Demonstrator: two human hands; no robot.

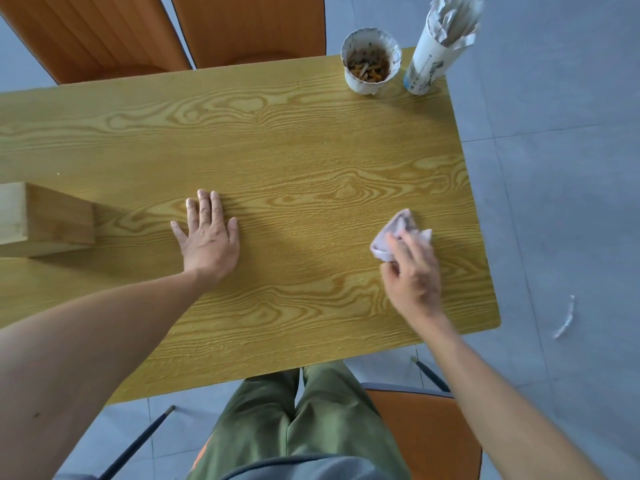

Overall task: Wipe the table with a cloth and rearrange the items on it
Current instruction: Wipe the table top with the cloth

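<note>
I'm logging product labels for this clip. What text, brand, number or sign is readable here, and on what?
Nothing can be read.
Tall white container: dark and blue printing on its side, too blurred to read.
White cup: no visible text.
Wooden box, cloth: no visible markings.

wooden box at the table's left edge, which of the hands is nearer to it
Left. The left hand lies flat on the table just right of the pale wooden box; the right hand grips a pink cloth far across.
</note>
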